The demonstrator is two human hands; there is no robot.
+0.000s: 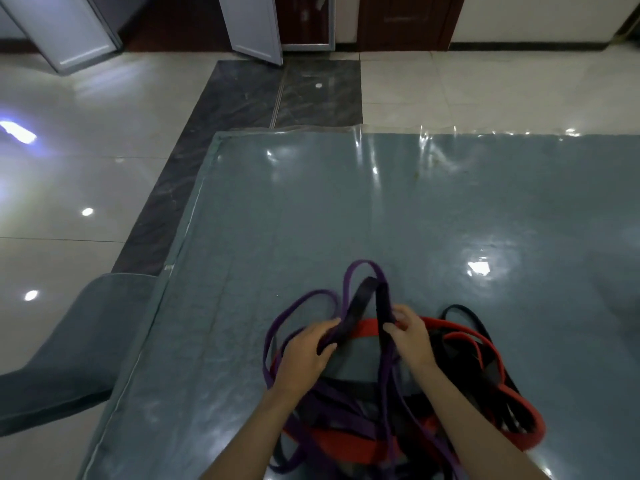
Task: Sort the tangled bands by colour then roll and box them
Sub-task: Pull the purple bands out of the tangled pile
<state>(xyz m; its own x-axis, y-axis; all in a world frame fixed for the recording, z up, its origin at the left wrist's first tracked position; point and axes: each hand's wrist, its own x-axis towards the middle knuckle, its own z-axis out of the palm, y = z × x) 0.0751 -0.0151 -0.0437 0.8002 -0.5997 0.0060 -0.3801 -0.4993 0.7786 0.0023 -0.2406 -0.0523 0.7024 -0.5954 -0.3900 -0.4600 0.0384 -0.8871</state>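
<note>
Head view: a tangle of purple, red and black bands lies on a grey-green table (311, 209) under a shiny clear cover, at 6 o'clock in the picture, near the table's near edge.

The left hand (306, 355) is at about 7 o'clock of the heap's upper part, its fingers curled round one leg of a wide black band (367, 299). The right hand (410, 336), just to the right, pinches the other leg of that black band between thumb and fingers. The black band rises between the two hands as an upright loop, with its bend at 12 o'clock above them.

A thin purple band (363, 266) arches round the black loop and reaches a little farther up the table. More purple loops spread to 9 o'clock of the left hand and trail down under both forearms.

A wide red band (519, 424) curves behind the hands and sweeps out to 4 o'clock, with thinner black bands lying inside and over it.

A grey chair (69, 341) stands at 8 o'clock beside the table, on a glossy tiled floor (69, 168).
</note>
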